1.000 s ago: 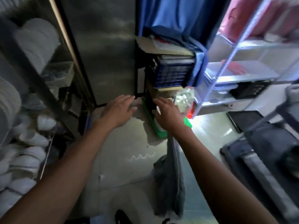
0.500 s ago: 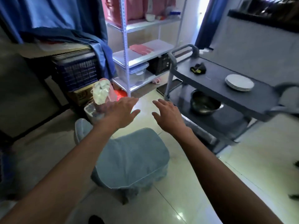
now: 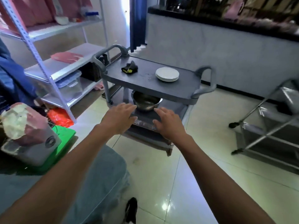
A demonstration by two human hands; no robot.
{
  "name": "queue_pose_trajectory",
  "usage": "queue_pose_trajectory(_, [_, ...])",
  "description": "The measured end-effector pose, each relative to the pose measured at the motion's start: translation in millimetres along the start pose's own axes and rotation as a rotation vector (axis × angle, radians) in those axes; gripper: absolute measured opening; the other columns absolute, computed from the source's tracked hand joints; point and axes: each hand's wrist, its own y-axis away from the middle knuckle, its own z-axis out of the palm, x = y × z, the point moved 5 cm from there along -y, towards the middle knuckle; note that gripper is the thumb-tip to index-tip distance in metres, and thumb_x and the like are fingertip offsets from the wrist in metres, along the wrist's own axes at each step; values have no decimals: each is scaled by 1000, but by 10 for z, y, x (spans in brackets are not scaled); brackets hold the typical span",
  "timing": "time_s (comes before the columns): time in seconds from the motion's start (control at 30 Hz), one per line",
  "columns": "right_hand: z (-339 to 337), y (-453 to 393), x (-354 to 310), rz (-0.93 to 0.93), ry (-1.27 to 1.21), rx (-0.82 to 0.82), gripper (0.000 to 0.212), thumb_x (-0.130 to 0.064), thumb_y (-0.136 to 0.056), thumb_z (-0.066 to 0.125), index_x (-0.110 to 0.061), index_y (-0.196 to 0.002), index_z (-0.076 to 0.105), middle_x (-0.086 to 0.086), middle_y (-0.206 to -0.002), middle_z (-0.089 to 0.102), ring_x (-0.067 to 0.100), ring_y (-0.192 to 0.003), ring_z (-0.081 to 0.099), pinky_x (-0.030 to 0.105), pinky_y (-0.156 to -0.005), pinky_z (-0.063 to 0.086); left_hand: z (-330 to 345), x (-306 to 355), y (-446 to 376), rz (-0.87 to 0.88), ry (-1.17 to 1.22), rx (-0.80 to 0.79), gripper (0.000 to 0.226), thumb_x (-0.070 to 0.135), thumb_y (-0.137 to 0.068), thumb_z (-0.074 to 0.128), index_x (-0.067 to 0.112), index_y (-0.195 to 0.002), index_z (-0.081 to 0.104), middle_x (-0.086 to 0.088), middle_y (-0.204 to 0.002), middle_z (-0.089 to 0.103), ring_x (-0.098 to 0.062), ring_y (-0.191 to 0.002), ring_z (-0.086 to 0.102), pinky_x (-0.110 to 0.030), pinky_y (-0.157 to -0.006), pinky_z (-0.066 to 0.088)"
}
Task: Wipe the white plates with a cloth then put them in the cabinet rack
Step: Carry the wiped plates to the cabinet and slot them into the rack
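Note:
A small stack of white plates [image 3: 167, 74] rests on the top shelf of a grey trolley [image 3: 145, 84], toward its right side. A dark cloth with a yellow patch [image 3: 130, 67] lies crumpled on the same shelf, to the left of the plates. My left hand [image 3: 120, 116] and my right hand [image 3: 168, 122] are both stretched forward, palms down, fingers spread and holding nothing. They hover in front of the trolley's lower shelves, well short of the plates. The cabinet rack is out of view.
A metal bowl [image 3: 146, 101] sits on the trolley's middle shelf. A white metal shelving unit [image 3: 48, 73] stands at left with a pink cloth and a clear box. A blue-covered stool [image 3: 90, 175] is at my lower left. A folding metal frame [image 3: 267, 126] stands right.
My view has swung right, away from the cabinet with white dishes, to face the trolley. Both empty hands stayed out in front and are now closer to the trolley.

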Motion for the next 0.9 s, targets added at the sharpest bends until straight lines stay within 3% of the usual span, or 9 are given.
queue_pose_trajectory(0.23, [78,-586,729,128,-85,-25,54,-32,-101,60,-21,-151,45,3,-155,47,28,-139,45,46,-115,39,273,197,-1020,68,98,22,57,47,-103,45,25,-154,34,2,-157,39,-21,-145,36,-46,-114,36])
queue_pose_trajectory(0.47, [211,-1588,1175,248,-134,-61,57,-33,-100,58,-19,-153,42,6,-158,43,29,-142,41,47,-116,36,371,-24,-2123,83,196,-20,57,46,-102,47,26,-154,34,5,-157,39,-18,-145,34,-45,-117,33])
queue_pose_trajectory(0.6, [245,-1949,1420,323,-214,-44,58,-33,-100,60,-16,-152,44,5,-154,48,27,-140,44,41,-116,36,293,-71,-2634,81,219,-18,51,43,-102,50,24,-148,41,3,-151,47,-22,-138,42,-44,-110,37])
queue_pose_trajectory(0.9, [375,-2919,2010,417,-325,-72,54,-26,-100,60,-9,-150,47,10,-154,48,26,-142,43,31,-116,27,415,-92,-3796,65,265,-71,56,44,-103,47,29,-155,32,4,-160,35,-22,-146,33,-43,-116,30])
